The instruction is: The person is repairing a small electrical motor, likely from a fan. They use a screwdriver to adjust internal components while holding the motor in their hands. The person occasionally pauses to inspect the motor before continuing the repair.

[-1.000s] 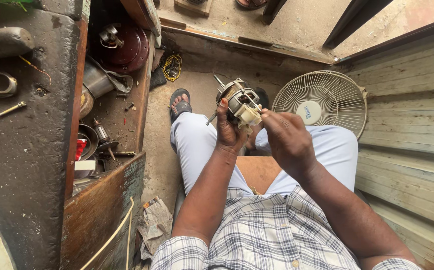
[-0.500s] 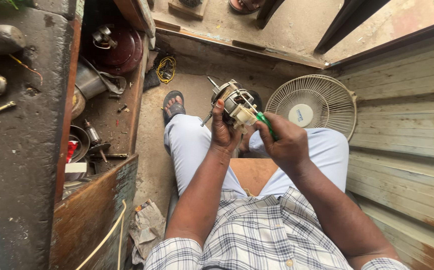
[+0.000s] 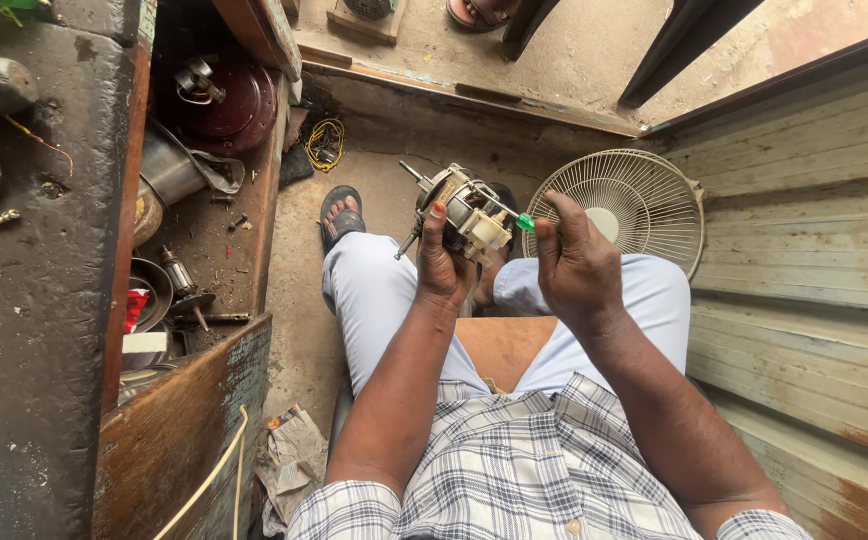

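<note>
Looking down through the head camera, I see my left hand clamped around a small fan motor, held up above my knees, over the concrete floor rather than on any tabletop. The thumb lies up the near side of the motor and the fingers wrap behind it, so that grip is closed firmly on the casing. My right hand pinches a green-handled screwdriver, whose tip points into the motor's right side.

A second ago the right hand lay over the motor and hid the tool. Half a second ago the green handle was only just showing between the fingers. Now the hand has drawn back to the right, and the handle stands clear of the motor. I judge the tool is being reset on a fitting in the casing, though the exact contact point is too small to tell.

A round fan guard leans against the wooden wall just behind the right hand. A sandal rests on the floor past my left knee. Along the left edge stands a rusty shelf unit with a dark red metal cover and loose parts. A yellow wire coil lies on the floor near its far corner.
</note>
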Demonstrator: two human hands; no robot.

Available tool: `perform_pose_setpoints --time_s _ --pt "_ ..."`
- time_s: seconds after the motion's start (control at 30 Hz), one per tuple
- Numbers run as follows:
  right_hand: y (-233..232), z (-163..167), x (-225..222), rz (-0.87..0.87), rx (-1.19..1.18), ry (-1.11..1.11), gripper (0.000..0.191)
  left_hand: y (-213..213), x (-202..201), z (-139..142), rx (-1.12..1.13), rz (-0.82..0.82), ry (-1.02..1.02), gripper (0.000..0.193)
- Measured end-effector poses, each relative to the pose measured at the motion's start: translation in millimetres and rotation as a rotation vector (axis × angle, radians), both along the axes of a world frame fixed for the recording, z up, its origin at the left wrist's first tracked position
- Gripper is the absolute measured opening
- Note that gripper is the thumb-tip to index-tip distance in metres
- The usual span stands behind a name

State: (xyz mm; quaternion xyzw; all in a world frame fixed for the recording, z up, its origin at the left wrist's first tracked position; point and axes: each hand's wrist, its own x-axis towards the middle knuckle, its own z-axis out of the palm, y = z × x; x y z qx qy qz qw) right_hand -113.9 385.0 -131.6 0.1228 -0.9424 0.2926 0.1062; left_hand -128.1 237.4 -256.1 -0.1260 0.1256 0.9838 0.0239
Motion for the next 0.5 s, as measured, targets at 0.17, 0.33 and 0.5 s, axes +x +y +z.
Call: perform_pose_setpoints --time_s 0.17,0.33,0.5 --pt "-3 1 0 0.147 -0.102 0.201 0.035 -2 -1 8 0.023 -0.039 0.012 0.069" --pt "-7 -4 4 0.154 -0.286 0.146 0.033 -4 0 15 -0.013 -0.078 -0.006 0.072" --pt "10 -17 -7 -0.011 -0.022 0.061 0.029 -1 -1 0 -0.042 -0.027 -0.037 0.073"
